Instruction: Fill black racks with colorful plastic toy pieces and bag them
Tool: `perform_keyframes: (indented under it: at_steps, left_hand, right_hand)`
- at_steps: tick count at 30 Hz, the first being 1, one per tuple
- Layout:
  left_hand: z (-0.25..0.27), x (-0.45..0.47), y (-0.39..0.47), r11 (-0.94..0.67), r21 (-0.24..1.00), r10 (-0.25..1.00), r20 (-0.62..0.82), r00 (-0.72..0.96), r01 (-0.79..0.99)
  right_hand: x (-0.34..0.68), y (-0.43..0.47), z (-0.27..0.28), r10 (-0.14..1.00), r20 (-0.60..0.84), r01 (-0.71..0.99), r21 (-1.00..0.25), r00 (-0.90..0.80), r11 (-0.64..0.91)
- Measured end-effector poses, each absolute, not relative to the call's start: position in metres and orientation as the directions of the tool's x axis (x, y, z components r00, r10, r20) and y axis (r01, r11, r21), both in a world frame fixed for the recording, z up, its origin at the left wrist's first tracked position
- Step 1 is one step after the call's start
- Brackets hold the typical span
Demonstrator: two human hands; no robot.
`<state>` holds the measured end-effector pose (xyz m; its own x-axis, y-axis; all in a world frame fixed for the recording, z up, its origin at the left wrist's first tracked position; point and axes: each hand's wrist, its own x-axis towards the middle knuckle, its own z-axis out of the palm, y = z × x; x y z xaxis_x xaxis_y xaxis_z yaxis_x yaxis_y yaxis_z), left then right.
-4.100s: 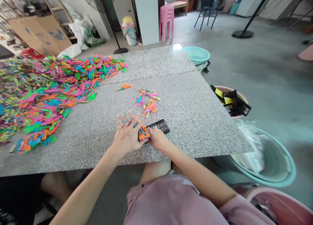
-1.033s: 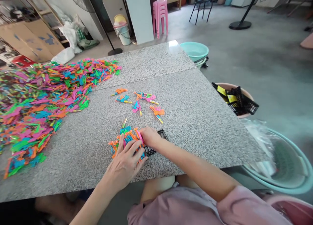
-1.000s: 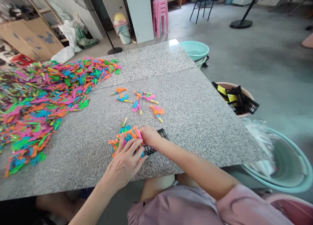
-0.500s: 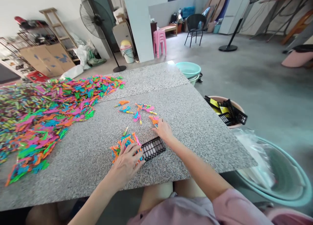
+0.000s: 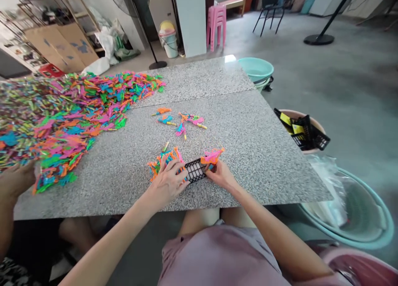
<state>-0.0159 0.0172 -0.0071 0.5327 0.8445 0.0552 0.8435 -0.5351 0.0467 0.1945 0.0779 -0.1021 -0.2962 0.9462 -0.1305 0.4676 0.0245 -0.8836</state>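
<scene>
A black plastic lattice basket (image 5: pixel 195 171) lies on the speckled table in front of me, its left part packed with colourful plastic toys (image 5: pixel 169 155). My left hand (image 5: pixel 166 179) spans that packed part, thumb on the near side and fingers over the toys and the far side. At the basket's right end, my right hand (image 5: pixel 221 174) is closed on a few pink and orange plastic toys (image 5: pixel 213 156), held just above the rim. Its fingertips are partly hidden. Beyond the basket lie several loose toys (image 5: pixel 180 129), and one small green-yellow piece (image 5: pixel 166 146) is close by.
A large heap of toys (image 5: pixel 77 111) covers the table's left side. Another person's hand (image 5: pixel 18 178) is at its near edge. Past the right edge stand teal basins (image 5: pixel 256 68), a tub with black baskets (image 5: pixel 303 130) and a large teal basket (image 5: pixel 381 219) with plastic bags.
My right hand has brought its toys back from beyond the basket to its right end. My left hand stays at the basket. Another person's hand has appeared at left, and the view has tilted down.
</scene>
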Motion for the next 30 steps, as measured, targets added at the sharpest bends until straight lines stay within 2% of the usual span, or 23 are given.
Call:
perform_keyframes:
  at_steps: [3, 5, 9, 14, 18, 23, 26, 30]
  left_hand:
    - [-0.006, -0.015, 0.017, -0.534, 0.046, 0.845, 0.062, 0.531, 0.844]
    - [-0.005, -0.014, 0.016, -0.536, 0.045, 0.844, 0.065, 0.533, 0.843]
    - [-0.005, -0.014, 0.016, -0.527, 0.064, 0.849, 0.078, 0.522, 0.847]
    - [-0.008, -0.015, 0.015, -0.502, 0.095, 0.864, 0.104, 0.493, 0.86]
    - [-0.009, -0.015, 0.014, -0.482, 0.102, 0.875, 0.109, 0.472, 0.87]
    - [-0.008, -0.016, 0.014, -0.474, 0.101, 0.879, 0.104, 0.464, 0.875]
    - [-0.01, -0.016, 0.014, -0.465, 0.101, 0.884, 0.104, 0.456, 0.879]
    - [-0.013, -0.017, 0.014, -0.465, 0.086, 0.882, 0.125, 0.453, 0.881]
  right_hand:
    - [0.189, 0.074, -0.1, 0.905, -0.141, 0.425, -0.904, -0.401, 0.048]
    - [0.182, 0.072, -0.097, 0.891, -0.08, 0.399, -0.909, -0.446, 0.118]
    - [0.162, 0.067, -0.094, 0.899, 0.05, 0.416, -0.874, -0.435, 0.25]
    - [0.145, 0.07, -0.096, 0.849, 0.029, 0.541, -0.759, -0.527, 0.362]
    - [0.145, 0.077, -0.096, 0.813, 0.039, 0.52, -0.751, -0.581, 0.407]
    - [0.147, 0.077, -0.093, 0.795, 0.098, 0.403, -0.82, -0.599, 0.405]
    - [0.155, 0.075, -0.093, 0.878, 0.122, 0.388, -0.863, -0.463, 0.324]
    - [0.171, 0.071, -0.096, 0.964, -0.048, 0.465, -0.882, -0.262, 0.082]
